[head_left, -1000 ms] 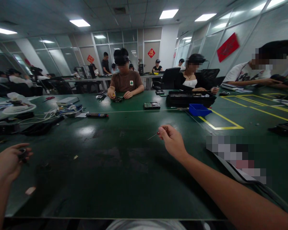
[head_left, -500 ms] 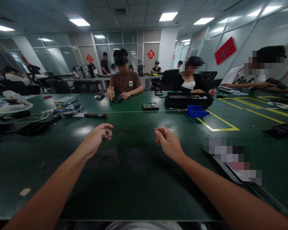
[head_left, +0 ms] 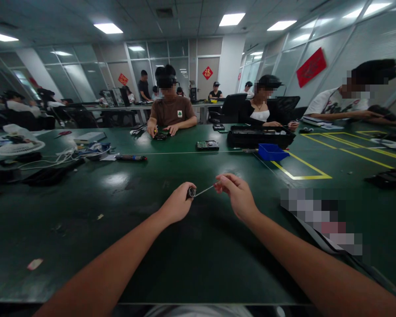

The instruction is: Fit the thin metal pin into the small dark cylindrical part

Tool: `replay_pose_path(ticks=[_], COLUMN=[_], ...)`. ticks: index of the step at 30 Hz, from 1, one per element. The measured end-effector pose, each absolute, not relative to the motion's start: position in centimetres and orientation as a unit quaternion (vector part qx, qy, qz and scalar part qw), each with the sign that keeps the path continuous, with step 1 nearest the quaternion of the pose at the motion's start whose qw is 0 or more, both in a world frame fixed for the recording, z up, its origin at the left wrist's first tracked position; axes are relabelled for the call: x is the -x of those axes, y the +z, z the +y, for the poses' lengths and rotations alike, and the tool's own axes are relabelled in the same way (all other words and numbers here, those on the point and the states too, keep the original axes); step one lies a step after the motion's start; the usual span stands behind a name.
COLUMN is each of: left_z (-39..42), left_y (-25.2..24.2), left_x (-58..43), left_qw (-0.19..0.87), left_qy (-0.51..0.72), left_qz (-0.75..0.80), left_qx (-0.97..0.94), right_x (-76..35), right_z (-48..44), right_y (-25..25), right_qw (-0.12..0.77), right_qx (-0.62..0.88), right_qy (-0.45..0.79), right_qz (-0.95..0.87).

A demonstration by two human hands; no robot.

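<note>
My left hand (head_left: 178, 203) is closed around a small dark roll (head_left: 191, 192) that looks like tape. Its round, ring-like end faces me. A thin pale strip (head_left: 203, 190) runs from the roll up to my right hand (head_left: 237, 193). The fingers of that hand are pinched together at the strip's far end and partly hide it. Both hands are above the green table (head_left: 171, 259), a short distance apart.
Ahead lie a hard drive (head_left: 207, 145), a blue bin (head_left: 272, 152), a long black case (head_left: 260, 137) and a dark pen-like tool (head_left: 131, 158). At left is a white fan (head_left: 20, 148) among cables. Co-workers sit across the table, one at a dark part (head_left: 161, 135).
My left hand has moved right with the roll, close to my right hand. A thin strip now shows between them. My right hand has barely shifted.
</note>
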State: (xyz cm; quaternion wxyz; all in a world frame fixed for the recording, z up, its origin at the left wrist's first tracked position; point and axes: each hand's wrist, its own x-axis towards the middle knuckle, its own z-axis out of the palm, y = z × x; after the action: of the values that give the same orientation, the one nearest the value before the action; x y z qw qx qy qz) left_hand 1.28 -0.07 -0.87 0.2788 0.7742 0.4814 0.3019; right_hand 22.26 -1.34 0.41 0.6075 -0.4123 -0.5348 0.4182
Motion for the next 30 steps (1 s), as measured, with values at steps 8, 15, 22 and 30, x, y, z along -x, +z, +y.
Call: replay_pose_path(ticks=[8,15,22,30], left_z=[0.0,0.2,0.4,0.2], left_y=[-1.3,-1.4,-1.4,-0.8], left_x=[-0.2,-0.3,0.0,0.2], left_qw=[0.273,0.256,0.218,0.196], left_qy=[0.331,0.334,0.324,0.307], left_qz=[0.429,0.450,0.461,0.470], left_qx=[-0.795,-0.788,-0.797,-0.804], right_x=[-22.2,-22.1,-22.1,-22.3], right_z=[-1.5,-1.7,-2.7,-3.0], right_y=[0.1,0.5,1.5,1.5], right_qw=[0.589,0.586,0.511,0.486], right_qx=[0.411,0.430,0.533,0.499], right_qy=[0.379,0.342,0.228,0.183], right_qz=[-0.583,-0.596,-0.635,-0.694])
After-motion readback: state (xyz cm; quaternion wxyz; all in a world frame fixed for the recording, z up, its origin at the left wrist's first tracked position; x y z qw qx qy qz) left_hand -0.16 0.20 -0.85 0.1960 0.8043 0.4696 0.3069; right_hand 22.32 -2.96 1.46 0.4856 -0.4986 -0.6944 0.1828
